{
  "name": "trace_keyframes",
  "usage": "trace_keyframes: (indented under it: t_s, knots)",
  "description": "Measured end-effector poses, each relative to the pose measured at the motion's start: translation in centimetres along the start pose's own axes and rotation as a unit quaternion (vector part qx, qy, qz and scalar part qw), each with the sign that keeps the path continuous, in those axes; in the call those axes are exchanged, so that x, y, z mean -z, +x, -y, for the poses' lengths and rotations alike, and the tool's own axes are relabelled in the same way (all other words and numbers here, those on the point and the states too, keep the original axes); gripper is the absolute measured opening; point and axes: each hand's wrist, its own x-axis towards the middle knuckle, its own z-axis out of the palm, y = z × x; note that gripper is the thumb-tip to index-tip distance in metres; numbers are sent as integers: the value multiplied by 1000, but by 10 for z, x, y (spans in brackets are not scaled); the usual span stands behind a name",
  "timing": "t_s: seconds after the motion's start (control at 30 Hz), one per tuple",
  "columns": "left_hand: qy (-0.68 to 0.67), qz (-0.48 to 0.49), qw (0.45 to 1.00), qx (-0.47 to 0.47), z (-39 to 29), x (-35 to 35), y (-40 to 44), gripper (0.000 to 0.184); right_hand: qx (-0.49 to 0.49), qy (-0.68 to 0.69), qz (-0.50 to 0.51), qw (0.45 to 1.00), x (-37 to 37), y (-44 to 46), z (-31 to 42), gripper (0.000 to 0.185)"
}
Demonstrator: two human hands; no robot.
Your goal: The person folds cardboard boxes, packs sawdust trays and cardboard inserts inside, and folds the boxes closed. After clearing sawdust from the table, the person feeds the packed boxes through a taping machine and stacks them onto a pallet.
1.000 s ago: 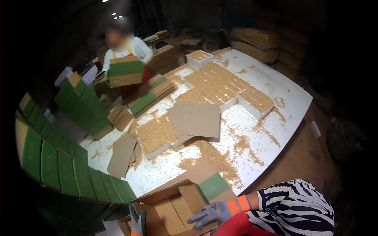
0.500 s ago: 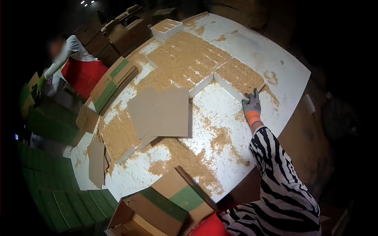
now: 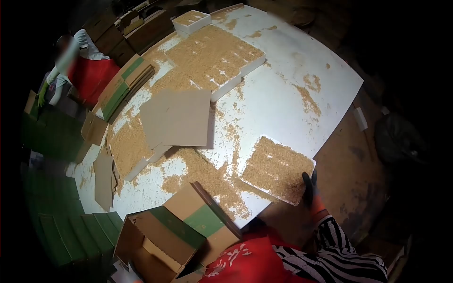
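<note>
My right hand, in a dark grey glove with an orange cuff, grips the right edge of a shallow white tray filled with tan shavings. The tray is at the near edge of the white table, its near corner reaching past it. At the bottom left, a pale grey shape with a bit of orange beside the open cardboard box may be my left hand; its fingers cannot be made out. Flat cardboard sheets lie over other filled trays.
A single filled tray stands at the far end. Folded green-and-brown cartons lean along the left side, with green boxes stacked below. Across the table is a person in a red apron. Loose shavings cover parts of the table.
My right hand has pulled one filled tray away from the group, toward me and to the table's near edge. The view has shifted slightly. A pale shape has appeared beside the open box.
</note>
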Motion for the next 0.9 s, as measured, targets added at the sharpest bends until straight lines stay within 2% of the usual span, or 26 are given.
trace_keyframes:
  t_s: [0.1, 0.13, 0.2, 0.23, 0.3, 0.37, 0.4, 0.47, 0.5, 0.57, 0.6, 0.63, 0.73, 0.83, 0.9]
  knots:
    - [-26, 14, 1000, -8, 18, 6, 5, 50, 3, -107, 54, 993, -4, -13, -14, 77]
    - [-43, 28, 999, -6, 24, 7, 7, 49, 40, -143, 36, 988, -17, -25, -3, 70]
    - [-100, 59, 993, 2, 38, 7, 4, 48, 91, -148, 64, 983, -48, -47, 37, 71]
    - [-151, 80, 985, 8, 18, 0, -11, 49, 114, -148, 82, 979, -68, -59, 59, 71]
    - [-253, 113, 961, 23, -21, -7, -33, 50, 95, -83, 139, 982, -100, -73, 89, 64]
    - [-288, 118, 950, 24, 15, -9, -13, 57, 71, -21, 237, 969, -147, -92, 123, 54]
    - [-232, 113, 966, 14, 14, -5, -14, 61, 20, 4, 281, 960, -165, -97, 130, 53]
    - [-222, 83, 971, -26, 3, -16, -20, 56, -69, 36, 362, 929, -212, -120, 145, 51]
    - [-265, 59, 960, -63, -2, -23, -22, 46, -71, 21, 402, 913, -241, -145, 154, 50]
    - [-297, 73, 951, -35, -21, -26, -31, 41, 18, -79, 432, 898, -279, -170, 144, 53]
    - [-302, 78, 950, -18, -42, -21, -52, 38, 134, -183, 440, 869, -295, -176, 157, 59]
    - [-338, 85, 937, 2, -31, -18, -50, 37, 140, -231, 463, 844, -325, -223, 163, 65]
    - [-435, 106, 892, 61, -11, -17, -53, 35, 108, -237, 528, 809, -365, -263, 143, 74]
    - [-526, 133, 833, 109, -12, -17, -55, 34, 145, -273, 575, 757, -385, -276, 124, 84]
    - [-594, 212, 768, 114, -28, 2, -72, 38, 88, -245, 572, 778, -394, -298, 130, 85]
